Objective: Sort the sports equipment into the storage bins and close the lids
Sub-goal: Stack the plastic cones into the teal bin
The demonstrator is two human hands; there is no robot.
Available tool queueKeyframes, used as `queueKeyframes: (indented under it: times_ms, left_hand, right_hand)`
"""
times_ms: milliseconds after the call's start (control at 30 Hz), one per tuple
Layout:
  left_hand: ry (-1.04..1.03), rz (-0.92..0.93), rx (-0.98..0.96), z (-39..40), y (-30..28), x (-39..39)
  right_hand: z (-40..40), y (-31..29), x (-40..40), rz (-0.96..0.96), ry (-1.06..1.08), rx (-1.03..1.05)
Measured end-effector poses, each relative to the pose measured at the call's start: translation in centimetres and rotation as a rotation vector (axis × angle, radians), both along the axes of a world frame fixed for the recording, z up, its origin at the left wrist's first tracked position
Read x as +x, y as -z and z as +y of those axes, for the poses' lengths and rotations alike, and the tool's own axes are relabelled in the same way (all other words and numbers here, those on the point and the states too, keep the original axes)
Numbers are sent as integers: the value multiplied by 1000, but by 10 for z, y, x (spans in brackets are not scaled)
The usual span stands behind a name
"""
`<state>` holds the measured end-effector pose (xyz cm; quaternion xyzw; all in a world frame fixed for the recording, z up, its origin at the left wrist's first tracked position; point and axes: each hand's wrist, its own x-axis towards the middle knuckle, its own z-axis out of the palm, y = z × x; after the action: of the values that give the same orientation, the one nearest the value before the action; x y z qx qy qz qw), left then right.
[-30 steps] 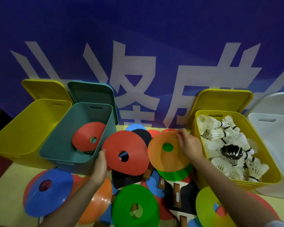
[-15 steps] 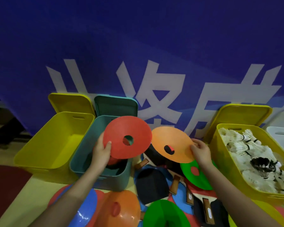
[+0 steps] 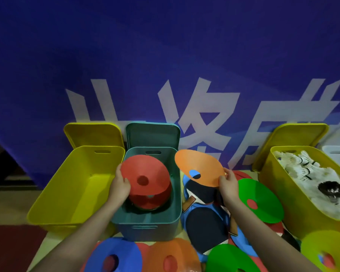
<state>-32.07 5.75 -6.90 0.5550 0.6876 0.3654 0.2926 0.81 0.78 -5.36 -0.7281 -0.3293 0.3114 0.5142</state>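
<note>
A blue banner point(image 3: 165, 55) with white characters backs a row of four open bins: two yellow, one teal, one white at the far right edge. The left hand point(image 3: 119, 183) grips a red disc cone point(image 3: 144, 177) over the teal bin point(image 3: 177, 193), above another red cone inside. The right hand point(image 3: 229, 183) pinches an orange disc cone point(image 3: 198, 165) just right of it. The right yellow bin point(image 3: 273, 193) holds shuttlecocks point(image 3: 306, 173). Two green cones and dark paddles point(image 3: 204, 226) lie near.

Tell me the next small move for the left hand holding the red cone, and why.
Probably let go, dropping the red cone onto the stack. The left hand grips its rim inside the teal bin, right over another red cone already there. The right hand holds the orange cone beside the bin, likely next.
</note>
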Motion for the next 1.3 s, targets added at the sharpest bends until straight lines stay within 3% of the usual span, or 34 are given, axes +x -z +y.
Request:
queueKeyframes:
  times_ms: [167, 500, 633, 800, 900, 967, 1067, 1200, 1300]
  left_hand:
    - [103, 124, -138, 35, 33, 7]
    - [106, 181, -331, 43, 74, 18]
    - [126, 181, -153, 45, 60, 18]
    - [92, -136, 156, 42, 16, 0]
    - [121, 63, 276, 42, 7, -21]
    - [129, 225, 147, 42, 15, -34]
    - [187, 151, -136, 36, 32, -42]
    - [158, 126, -110, 37, 37, -43]
    - [157, 90, -119, 36, 36, -41]
  right_hand:
    - [-3, 5, -21, -76, -24, 3]
    - [11, 4, -62, -168, -60, 0]
    - [15, 11, -82, -207, -141, -18]
    - [20, 15, -94, -225, -196, -53]
    - [26, 15, -97, -283, -219, -62]
    - [31, 12, -99, -347, -238, -60]
    - [40, 6, -105, -444, -270, -83]
    - [54, -4, -119, -638, -380, -5]
    - [70, -2, -144, -747, -495, -81]
